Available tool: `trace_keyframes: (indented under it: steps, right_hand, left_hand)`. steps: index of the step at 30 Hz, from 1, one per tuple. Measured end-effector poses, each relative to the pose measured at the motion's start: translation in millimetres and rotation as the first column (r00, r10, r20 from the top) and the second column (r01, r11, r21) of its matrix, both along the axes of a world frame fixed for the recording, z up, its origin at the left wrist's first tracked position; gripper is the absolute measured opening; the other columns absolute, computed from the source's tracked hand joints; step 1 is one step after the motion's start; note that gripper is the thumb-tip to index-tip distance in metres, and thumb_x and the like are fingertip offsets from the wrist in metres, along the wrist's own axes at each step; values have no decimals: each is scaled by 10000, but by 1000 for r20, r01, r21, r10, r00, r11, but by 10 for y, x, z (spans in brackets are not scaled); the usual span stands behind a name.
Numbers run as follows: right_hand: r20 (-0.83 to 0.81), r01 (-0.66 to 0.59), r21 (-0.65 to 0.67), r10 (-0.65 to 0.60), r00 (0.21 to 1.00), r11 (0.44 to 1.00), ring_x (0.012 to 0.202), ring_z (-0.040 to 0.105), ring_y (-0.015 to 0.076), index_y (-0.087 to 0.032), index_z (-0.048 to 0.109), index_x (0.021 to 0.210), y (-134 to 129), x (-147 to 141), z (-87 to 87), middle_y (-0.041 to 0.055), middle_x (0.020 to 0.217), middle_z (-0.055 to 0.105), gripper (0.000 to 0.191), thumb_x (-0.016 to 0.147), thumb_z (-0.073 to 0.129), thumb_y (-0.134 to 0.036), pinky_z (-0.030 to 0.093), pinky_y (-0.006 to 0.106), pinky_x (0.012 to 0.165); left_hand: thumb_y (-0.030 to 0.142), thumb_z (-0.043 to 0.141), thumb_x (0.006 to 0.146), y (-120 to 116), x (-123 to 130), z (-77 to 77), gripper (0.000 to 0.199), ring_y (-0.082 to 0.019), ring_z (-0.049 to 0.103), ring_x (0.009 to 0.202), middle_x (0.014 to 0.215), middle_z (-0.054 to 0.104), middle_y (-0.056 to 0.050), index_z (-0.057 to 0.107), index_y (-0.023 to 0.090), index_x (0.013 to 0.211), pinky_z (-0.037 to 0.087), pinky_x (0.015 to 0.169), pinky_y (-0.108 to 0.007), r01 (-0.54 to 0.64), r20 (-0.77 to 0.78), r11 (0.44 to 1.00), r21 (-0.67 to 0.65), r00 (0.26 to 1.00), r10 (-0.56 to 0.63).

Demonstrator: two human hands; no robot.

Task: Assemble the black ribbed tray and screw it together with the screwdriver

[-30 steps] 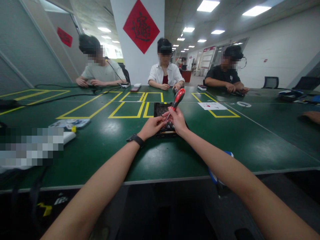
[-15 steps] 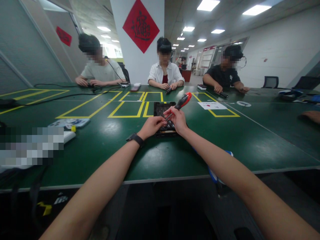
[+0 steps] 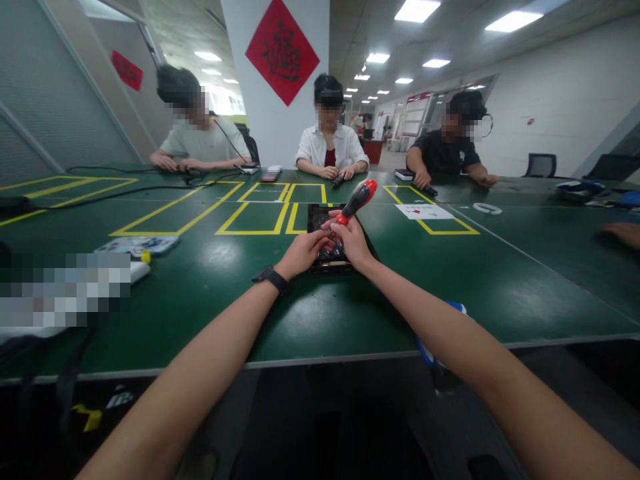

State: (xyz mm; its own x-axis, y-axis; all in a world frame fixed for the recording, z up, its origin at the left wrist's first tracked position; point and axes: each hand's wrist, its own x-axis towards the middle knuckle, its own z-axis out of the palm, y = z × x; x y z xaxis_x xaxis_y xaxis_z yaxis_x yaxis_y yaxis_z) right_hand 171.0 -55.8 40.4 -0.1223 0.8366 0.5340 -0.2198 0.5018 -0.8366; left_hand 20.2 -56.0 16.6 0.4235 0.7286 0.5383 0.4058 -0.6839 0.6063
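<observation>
My right hand (image 3: 354, 241) is closed around the lower part of a screwdriver (image 3: 359, 200) with a black and red handle, which tilts up to the right. Its shaft is mostly hidden by my fingers. My left hand (image 3: 304, 252), below a dark wristband, has its thumb and fingers pinched together close to the screwdriver's lower end. What those fingers hold is too small and covered to make out. Both hands are over an open black case (image 3: 330, 269) with small pieces inside, partly hidden by my hands.
The green table (image 3: 230, 300) carries yellow tape outlines. A paper sheet (image 3: 424, 211) and a white ring (image 3: 487, 208) lie to the right. At left are a patterned flat item (image 3: 137, 245) and a black cable (image 3: 107, 200). Three people sit across, their hands on small objects.
The screwdriver has shifted down and left, and its handle now sits nearer my fingers, hiding the shaft. My left hand stays nearly still. The person at right moved a hand slightly left.
</observation>
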Motion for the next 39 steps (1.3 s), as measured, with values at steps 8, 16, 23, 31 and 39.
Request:
trace_keyframes:
  steps: [8, 16, 23, 31, 39]
  right_hand:
    - [6, 17, 27, -17, 1000, 999, 512, 488, 66, -221, 502, 1093, 58, -5, -76, -18, 749, 656, 310, 818, 533, -360, 394, 194, 476]
    - [-45, 37, -56, -40, 998, 998, 366, 429, 59, -215, 489, 1095, 72, 5, -61, -43, 587, 634, 441, 770, 594, -493, 363, 191, 391]
    - [-49, 24, -39, -26, 998, 999, 341, 445, 53, -227, 466, 991, 65, 14, -64, -59, 578, 639, 375, 761, 613, -484, 351, 161, 345]
    - [-91, -21, -117, 11, 996, 993, 422, 521, 51, -195, 485, 1027, 87, 21, -45, -35, 677, 673, 289, 807, 584, -352, 439, 172, 429]
    - [-121, -60, -181, 39, 992, 982, 496, 538, 60, -160, 592, 918, 96, 36, -50, 37, 807, 721, 289, 704, 698, -321, 474, 210, 500]
  left_hand:
    - [343, 446, 903, -84, 12, 84, 304, -161, 623, 706, 776, 683, -52, 666, 136, 930, 454, 691, -255, -107, -63, 989, 106, 992, 114]
    - [437, 581, 819, -117, 12, 113, 312, -109, 491, 590, 673, 600, -20, 662, 149, 729, 337, 571, -231, -212, -145, 941, 264, 956, 255]
    - [436, 639, 763, -120, 24, 86, 305, -96, 467, 530, 599, 578, 2, 642, 141, 686, 327, 525, -220, -174, -111, 973, 149, 975, 192]
    - [348, 527, 848, -69, -14, 104, 275, -122, 520, 602, 691, 642, -35, 695, 133, 817, 366, 577, -229, -139, -123, 979, 150, 980, 158]
    - [390, 524, 850, -57, -24, 84, 305, -116, 496, 587, 661, 610, -22, 678, 134, 788, 356, 572, -227, -129, -131, 981, 146, 980, 148]
